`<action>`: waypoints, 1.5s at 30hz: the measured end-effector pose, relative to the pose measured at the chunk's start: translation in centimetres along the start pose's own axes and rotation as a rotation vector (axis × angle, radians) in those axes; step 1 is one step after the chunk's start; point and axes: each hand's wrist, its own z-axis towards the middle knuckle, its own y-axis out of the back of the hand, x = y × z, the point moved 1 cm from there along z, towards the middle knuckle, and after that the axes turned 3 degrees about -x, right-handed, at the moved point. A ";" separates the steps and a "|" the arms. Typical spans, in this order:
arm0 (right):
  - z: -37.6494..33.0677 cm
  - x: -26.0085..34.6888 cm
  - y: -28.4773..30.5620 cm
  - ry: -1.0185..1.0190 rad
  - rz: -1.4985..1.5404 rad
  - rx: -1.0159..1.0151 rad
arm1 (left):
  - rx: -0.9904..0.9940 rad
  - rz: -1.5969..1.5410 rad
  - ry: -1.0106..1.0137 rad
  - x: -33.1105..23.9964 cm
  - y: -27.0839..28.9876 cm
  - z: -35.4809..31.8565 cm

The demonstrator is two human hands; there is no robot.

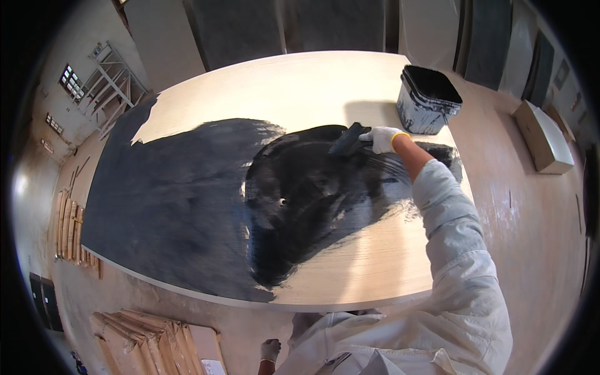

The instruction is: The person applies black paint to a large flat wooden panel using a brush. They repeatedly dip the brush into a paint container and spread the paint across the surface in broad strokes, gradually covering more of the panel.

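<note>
My right hand (380,139), in a white work glove with a yellow cuff, is closed round a dark, block-shaped paint applicator (345,140). Whether it is a wide brush or a pad cannot be made out. The applicator rests on wet black paint (306,181) in the middle of a large pale wood-grain panel (369,269). Drier, dark grey paint (169,200) covers the panel's left part. Near the far right corner stands a white, paint-smeared bucket (420,115) with a black rim. Low beside my body hangs my gloved left hand (270,351), its fingers curled in with nothing visible in them.
Bundled brown packages (150,340) stand on the floor near my left, and more wrapped stacks (69,225) lie farther left. A long carton (542,137) sits on the floor at right. Dark and pale boards (340,25) lean behind the panel. Metal scaffolding (115,87) rises at far left.
</note>
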 end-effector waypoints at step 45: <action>-12.4 -11.6 -4.8 -0.788 -0.019 -0.106 | -0.087 0.199 -0.055 -0.5 3.0 0.9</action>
